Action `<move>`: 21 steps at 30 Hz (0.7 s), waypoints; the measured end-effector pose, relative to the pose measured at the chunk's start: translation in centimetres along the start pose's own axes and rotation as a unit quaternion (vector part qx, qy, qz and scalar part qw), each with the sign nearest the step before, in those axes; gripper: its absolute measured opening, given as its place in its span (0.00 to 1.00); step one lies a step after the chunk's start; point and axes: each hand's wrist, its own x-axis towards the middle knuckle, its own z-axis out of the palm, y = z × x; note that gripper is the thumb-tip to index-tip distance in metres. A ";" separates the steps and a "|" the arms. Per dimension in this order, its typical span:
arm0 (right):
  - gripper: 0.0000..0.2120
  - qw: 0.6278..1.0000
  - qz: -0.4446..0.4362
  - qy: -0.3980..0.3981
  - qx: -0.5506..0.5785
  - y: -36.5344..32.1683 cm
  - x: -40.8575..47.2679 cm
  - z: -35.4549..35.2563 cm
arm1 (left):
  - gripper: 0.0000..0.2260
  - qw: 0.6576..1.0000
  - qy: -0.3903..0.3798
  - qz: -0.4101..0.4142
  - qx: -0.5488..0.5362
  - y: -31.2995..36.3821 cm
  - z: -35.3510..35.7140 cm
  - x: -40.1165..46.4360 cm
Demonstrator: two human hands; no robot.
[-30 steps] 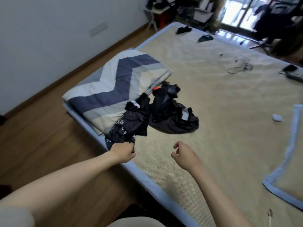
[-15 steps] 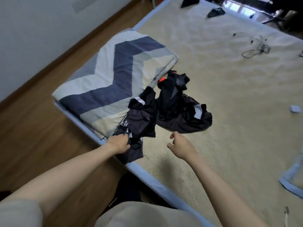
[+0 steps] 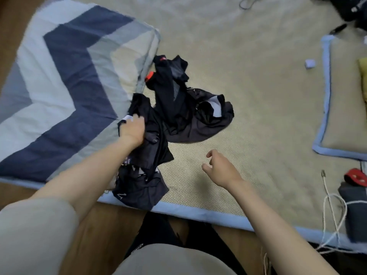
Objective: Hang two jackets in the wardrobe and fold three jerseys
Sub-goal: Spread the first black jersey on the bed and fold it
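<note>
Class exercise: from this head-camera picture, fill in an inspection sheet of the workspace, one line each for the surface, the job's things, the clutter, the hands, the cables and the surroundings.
Surface: woven mat with a blue edge, covering the bed.
Job's things: near black jersey at the mat's front edge; crumpled dark garments just beyond it; how many there are cannot be told.
Clutter: folded chevron quilt on the left; small white object; red object at the right edge.
Hands: left hand grips the near black jersey; right hand hovers over the mat, fingers loosely curled, holding nothing.
Cables: white cable at right; dark cable at the top.
Surroundings: wooden floor below the bed edge.
</note>
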 end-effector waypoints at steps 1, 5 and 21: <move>0.22 1.000 0.012 -0.003 0.001 0.8 0.0 0.5 | 0.25 1.000 0.006 -0.016 0.020 -0.6 -0.1 1.3; 0.21 0.998 0.056 -0.024 0.015 4.7 -0.4 3.1 | 0.23 0.997 -0.051 -0.043 0.044 -3.8 2.0 4.9; 0.21 0.990 -0.115 0.038 0.077 -1.1 -3.0 -4.6 | 0.18 0.829 0.011 0.114 -0.548 1.7 -19.2 -7.6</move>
